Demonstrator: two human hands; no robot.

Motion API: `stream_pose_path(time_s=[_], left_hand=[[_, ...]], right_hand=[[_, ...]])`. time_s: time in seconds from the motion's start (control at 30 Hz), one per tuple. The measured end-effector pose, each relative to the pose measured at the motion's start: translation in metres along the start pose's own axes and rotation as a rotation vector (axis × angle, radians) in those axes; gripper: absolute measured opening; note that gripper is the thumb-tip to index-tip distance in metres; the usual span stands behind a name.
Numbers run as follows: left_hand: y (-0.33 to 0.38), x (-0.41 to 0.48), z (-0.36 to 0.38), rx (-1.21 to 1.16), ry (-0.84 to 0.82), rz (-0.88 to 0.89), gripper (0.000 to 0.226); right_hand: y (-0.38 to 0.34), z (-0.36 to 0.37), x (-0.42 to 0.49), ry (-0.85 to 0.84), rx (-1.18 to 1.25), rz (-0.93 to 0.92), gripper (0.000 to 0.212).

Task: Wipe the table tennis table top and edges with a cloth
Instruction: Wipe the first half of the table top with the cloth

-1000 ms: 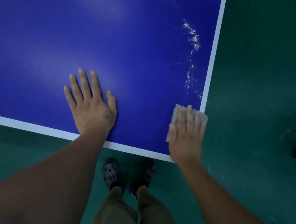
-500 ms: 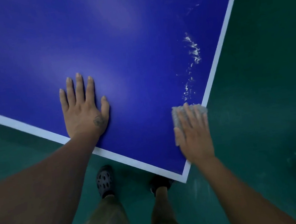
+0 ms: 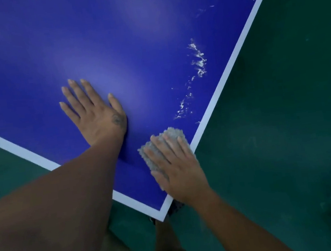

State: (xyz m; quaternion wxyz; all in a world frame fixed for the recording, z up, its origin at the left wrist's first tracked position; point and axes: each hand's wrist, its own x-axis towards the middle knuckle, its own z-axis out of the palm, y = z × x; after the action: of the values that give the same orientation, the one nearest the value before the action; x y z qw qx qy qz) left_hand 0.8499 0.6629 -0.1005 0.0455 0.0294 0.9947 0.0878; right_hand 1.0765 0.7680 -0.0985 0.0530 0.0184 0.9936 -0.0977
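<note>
Right grip (image 3: 179, 170) pressing cloth (image 3: 171, 134) flat-fingered at table (image 3: 149, 43) right edge by near corner; left grip (image 3: 96, 117) flat, empty, bracing; unpinched cloth risking sliding off edge, missing streaks (image 3: 198, 62)

Dim light; soft pale glare patches on the table top (image 3: 129, 46); slight overall blur; murky dark floor (image 3: 286, 120)

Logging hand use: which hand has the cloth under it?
The right hand, fingers flat on the grey cloth; the left hand rests bare on the blue table top.
</note>
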Motion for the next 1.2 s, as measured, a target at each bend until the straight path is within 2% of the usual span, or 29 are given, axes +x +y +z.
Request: stream_pose_path(time_s=[0.17, 0.27, 0.37, 0.5, 0.6, 0.67, 0.77, 0.87, 0.93, 1.0, 1.13, 1.2], left_hand=[[0.002, 0.004, 0.007, 0.017, 0.033, -0.016, 0.078], [0.003, 0.004, 0.005, 0.012, 0.041, -0.025, 0.078], [0.004, 0.004, 0.005, -0.001, 0.048, -0.03, 0.078], [0.005, 0.005, 0.005, -0.015, 0.059, -0.039, 0.078], [0.005, 0.005, 0.004, -0.01, 0.063, -0.042, 0.078], [0.005, 0.005, 0.004, -0.005, 0.063, -0.043, 0.078], [0.005, 0.005, 0.004, 0.002, 0.07, -0.045, 0.078], [0.005, 0.004, 0.005, 0.005, 0.079, -0.04, 0.078], [0.004, 0.005, 0.006, -0.001, 0.08, -0.04, 0.078], [0.004, 0.005, 0.007, -0.007, 0.086, -0.045, 0.078], [0.004, 0.005, 0.008, -0.024, 0.105, -0.042, 0.077], [0.004, 0.005, 0.008, -0.025, 0.102, -0.042, 0.077]], right_hand=[[0.098, -0.025, 0.063, 0.036, -0.048, 0.159, 0.063], [0.115, -0.029, 0.075, 0.008, -0.1, 0.169, 0.064], [0.096, -0.021, 0.059, 0.045, -0.077, 0.097, 0.064], [0.061, -0.005, 0.03, 0.071, 0.008, -0.086, 0.066], [0.073, -0.008, 0.042, 0.052, 0.013, -0.239, 0.063], [0.096, -0.016, 0.068, 0.074, -0.009, -0.263, 0.06], [0.138, -0.033, 0.117, 0.11, -0.067, -0.11, 0.058], [0.165, -0.047, 0.15, 0.045, -0.071, 0.102, 0.062], [0.157, -0.048, 0.155, 0.025, -0.087, 0.165, 0.065], [0.129, -0.042, 0.148, 0.047, -0.096, 0.141, 0.065], [0.066, -0.021, 0.108, 0.063, -0.017, -0.069, 0.063], [0.057, -0.015, 0.085, 0.052, 0.02, -0.167, 0.064]])
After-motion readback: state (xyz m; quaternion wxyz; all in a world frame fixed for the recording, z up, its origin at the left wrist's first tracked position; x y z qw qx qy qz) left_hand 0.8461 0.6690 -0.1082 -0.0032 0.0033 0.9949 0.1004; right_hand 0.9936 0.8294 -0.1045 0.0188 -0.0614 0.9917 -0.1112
